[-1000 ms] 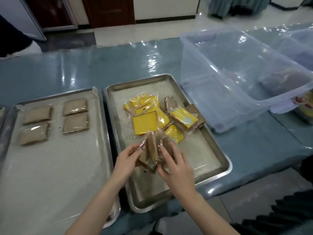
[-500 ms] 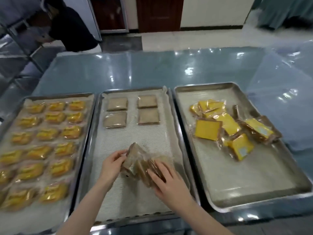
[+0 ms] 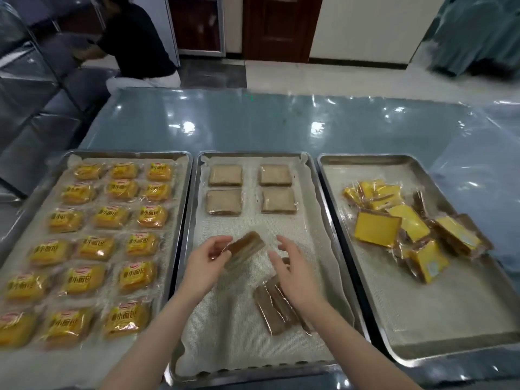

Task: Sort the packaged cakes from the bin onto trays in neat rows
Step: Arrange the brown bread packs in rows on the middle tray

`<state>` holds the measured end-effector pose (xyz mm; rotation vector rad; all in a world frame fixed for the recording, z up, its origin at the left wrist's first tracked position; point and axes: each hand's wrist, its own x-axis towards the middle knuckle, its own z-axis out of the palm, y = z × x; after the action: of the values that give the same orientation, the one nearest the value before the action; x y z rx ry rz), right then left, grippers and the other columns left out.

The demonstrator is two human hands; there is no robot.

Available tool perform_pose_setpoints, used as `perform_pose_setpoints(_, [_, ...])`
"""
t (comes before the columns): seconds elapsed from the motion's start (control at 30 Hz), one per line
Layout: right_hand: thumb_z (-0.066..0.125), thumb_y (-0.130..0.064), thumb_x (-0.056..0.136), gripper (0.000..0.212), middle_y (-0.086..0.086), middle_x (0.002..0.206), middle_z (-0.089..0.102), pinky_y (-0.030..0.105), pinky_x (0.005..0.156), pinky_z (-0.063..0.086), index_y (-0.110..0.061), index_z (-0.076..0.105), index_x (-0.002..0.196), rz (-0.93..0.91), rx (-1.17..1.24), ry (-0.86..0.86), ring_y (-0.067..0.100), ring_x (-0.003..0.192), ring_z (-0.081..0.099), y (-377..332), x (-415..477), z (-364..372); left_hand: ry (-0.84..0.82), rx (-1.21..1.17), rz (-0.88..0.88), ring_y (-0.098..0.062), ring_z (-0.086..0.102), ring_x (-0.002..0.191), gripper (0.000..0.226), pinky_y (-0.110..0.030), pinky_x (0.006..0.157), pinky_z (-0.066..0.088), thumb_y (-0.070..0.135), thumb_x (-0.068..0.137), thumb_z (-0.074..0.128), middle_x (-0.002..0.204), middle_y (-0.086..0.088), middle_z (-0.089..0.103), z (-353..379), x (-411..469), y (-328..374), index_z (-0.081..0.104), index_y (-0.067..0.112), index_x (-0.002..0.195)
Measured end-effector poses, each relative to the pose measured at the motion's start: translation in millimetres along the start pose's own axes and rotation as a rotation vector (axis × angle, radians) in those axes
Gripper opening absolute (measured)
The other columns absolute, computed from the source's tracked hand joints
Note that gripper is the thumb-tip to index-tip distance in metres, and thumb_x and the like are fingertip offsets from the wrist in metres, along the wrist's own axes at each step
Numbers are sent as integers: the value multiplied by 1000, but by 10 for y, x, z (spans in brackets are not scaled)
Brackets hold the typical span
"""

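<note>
Over the middle tray (image 3: 315,175), my left hand (image 3: 206,263) pinches one brown packaged cake (image 3: 245,250) by its end, held tilted above the liner. My right hand (image 3: 294,267) hovers beside it with relaxed fingers and holds nothing. Under that hand a stack of brown cakes (image 3: 277,308) lies on edge on the liner. Several brown cakes (image 3: 251,190) lie flat in two rows at the tray's far end. The right tray (image 3: 422,351) holds a loose pile of yellow and brown packaged cakes (image 3: 410,229).
The left tray (image 3: 185,164) is filled with neat rows of yellow bread packs (image 3: 109,218). All trays sit on a table (image 3: 281,128) covered in shiny blue plastic. A person (image 3: 135,40) crouches on the floor beyond its far left corner.
The bundle of brown cakes went from the right tray to the middle tray. My right hand let its stack down onto the liner, while my left lifted one cake away.
</note>
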<state>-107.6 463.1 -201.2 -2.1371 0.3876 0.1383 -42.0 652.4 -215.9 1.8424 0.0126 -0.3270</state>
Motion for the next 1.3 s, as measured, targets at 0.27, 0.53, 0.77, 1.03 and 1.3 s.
perform_pose_setpoints(0.27, [63,-10,89,47,21,111,63,36,73,60,-16,43,131,404,859,-40,31,94,69,-370,565,113,97,114,226,8,48,116,32,-16,99,34,3,81,71,122,21,57,63,42,34,72,32,94])
perform_pose_setpoints(0.53, [60,-4,87,22,13,104,65,36,73,58,-12,60,107,286,595,-143,22,85,65,-153,913,-42,134,62,137,4,39,127,38,-32,111,30,28,86,61,134,20,47,-113,322,56,58,35,124])
perform_pose_setpoints(0.77, [68,-16,83,29,2,110,64,31,77,55,-22,69,112,98,417,-348,18,99,63,-331,1236,89,-19,256,217,-1,53,113,43,-25,96,44,13,89,64,122,14,58,-127,713,126,57,31,128])
perform_pose_setpoints(1.03, [71,-39,84,35,-10,112,59,26,76,49,-30,60,116,194,234,-119,9,100,58,-74,1246,233,371,-201,-158,-16,62,83,19,-27,64,55,10,93,60,98,-3,61,-79,802,-92,58,21,108])
perform_pose_setpoints(1.3, [72,-4,82,34,-7,105,66,45,86,57,-27,59,104,357,582,80,17,95,66,17,1308,565,438,239,-113,-9,59,90,24,-25,84,49,24,93,61,113,2,52,106,711,-333,61,13,115])
